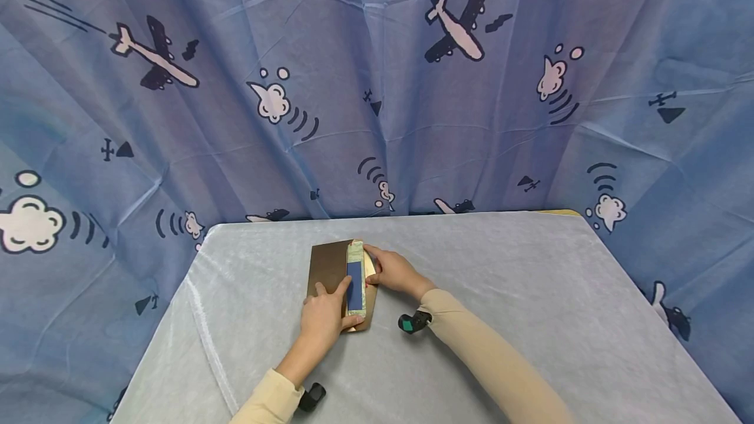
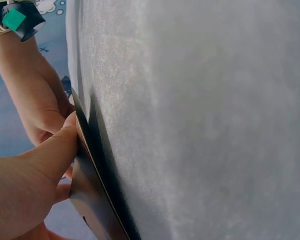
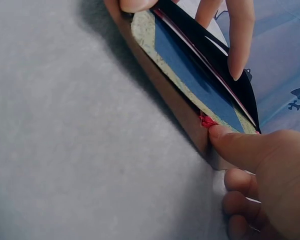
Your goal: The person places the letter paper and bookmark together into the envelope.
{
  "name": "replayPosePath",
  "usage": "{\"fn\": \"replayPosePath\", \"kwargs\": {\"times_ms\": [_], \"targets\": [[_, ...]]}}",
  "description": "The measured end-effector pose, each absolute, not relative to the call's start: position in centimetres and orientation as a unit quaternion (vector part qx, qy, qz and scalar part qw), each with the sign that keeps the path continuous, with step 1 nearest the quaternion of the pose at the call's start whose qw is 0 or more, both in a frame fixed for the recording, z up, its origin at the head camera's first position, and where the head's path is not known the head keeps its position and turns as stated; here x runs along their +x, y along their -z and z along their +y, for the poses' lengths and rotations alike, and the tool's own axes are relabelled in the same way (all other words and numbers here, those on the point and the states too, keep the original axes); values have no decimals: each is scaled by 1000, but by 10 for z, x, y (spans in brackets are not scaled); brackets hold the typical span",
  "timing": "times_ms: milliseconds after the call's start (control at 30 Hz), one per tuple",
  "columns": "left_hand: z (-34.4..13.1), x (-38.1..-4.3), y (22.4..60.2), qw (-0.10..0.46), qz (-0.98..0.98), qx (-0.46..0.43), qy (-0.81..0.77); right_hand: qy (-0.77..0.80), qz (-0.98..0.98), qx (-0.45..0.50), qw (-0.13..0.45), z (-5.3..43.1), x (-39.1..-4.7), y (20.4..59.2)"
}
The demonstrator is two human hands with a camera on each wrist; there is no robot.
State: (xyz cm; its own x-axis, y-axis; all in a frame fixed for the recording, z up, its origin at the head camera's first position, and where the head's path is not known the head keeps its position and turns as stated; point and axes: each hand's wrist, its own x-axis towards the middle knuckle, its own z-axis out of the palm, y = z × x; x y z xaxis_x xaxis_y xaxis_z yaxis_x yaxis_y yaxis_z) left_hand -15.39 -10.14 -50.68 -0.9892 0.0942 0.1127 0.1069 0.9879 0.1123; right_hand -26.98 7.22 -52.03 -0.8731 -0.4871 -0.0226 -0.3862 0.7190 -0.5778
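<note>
A flat brown envelope-like sleeve (image 1: 327,260) lies near the middle of the table. Along its right side shows a patterned card (image 1: 356,290) with a blue panel and a pale green border. In the right wrist view the card (image 3: 190,75) sits between a brown layer and a dark one, with a bit of red thread (image 3: 206,121) at its edge. My left hand (image 1: 322,316) grips the sleeve from the near side, thumb at its lower edge, fingers spread over the top. My right hand (image 1: 400,273) pinches the right edge, its thumb (image 3: 240,147) by the red thread.
The table (image 1: 501,293) has a pale grey cloth over it. Behind it hangs a blue curtain (image 1: 412,149) printed with planes and clouds. A black wrist device (image 1: 414,322) sits by the right cuff, another (image 1: 312,397) by the left.
</note>
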Motion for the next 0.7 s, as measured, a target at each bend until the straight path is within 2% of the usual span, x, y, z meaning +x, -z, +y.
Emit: {"fn": "replayPosePath", "kwargs": {"times_ms": [700], "targets": [[-101, -154, 507, 58, -996, -49, 55, 267, 929, -240, 89, 67, -269, 517]]}}
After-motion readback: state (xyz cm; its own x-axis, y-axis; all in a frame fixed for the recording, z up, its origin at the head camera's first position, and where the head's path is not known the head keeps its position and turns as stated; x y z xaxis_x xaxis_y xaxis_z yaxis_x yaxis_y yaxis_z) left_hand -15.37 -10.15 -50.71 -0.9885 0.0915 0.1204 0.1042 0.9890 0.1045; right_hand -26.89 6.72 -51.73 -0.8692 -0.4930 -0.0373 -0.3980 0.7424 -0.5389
